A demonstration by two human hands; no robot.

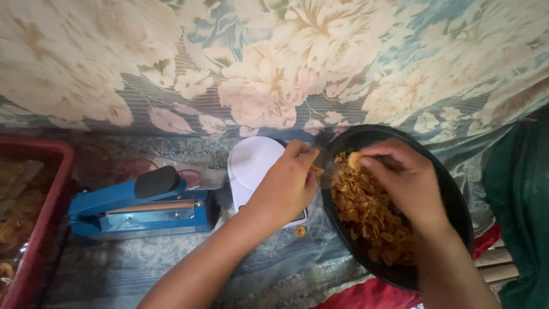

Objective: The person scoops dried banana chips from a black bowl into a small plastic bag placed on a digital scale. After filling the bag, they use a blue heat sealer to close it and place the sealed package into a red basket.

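head view: chips (366,214) lie under right hand (400,177).

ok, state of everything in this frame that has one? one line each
left hand: closed, pinching a chip over the scale
right hand: fingers curled on chips in the basin
black basin: partly filled with golden fried chips
white scale: platform bare, partly covered by the left hand
blue heat sealer: arm down, closed
red tray: holds bagged chips
loose chip: lying on the cloth beside the scale

Blue heat sealer (140,207) left of white scale (251,166) — red crate (40,229), perhaps snack-filled.
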